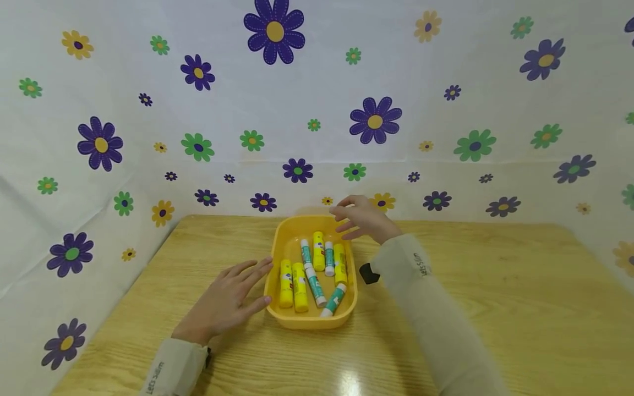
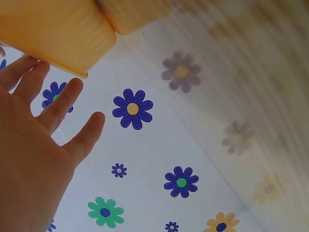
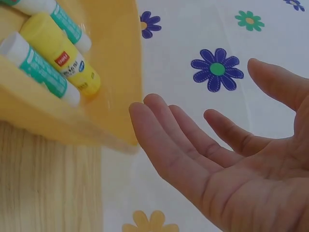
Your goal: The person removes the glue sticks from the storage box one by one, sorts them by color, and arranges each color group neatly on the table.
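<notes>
A yellow plastic basket (image 1: 312, 323) holds several glue sticks. Some are yellow, like the yellow glue stick (image 1: 300, 287) at the left; others, such as the teal glue stick (image 1: 315, 287), have white ends. My left hand (image 1: 228, 300) is at the basket's left side, fingers spread and fairly straight, fingertips at or very near the rim. Over the back right corner hovers my right hand (image 1: 365, 220), its fingers loosely bent and holding nothing. In the right wrist view a yellow glue stick (image 3: 63, 55) with a red label lies between teal ones inside the basket.
The basket stands on a wooden table (image 1: 470, 308), near its back edge. Behind and to the left hangs a white sheet (image 1: 317, 88) printed with flowers. A small black object (image 1: 369, 273) shows beside the right sleeve (image 1: 431, 297).
</notes>
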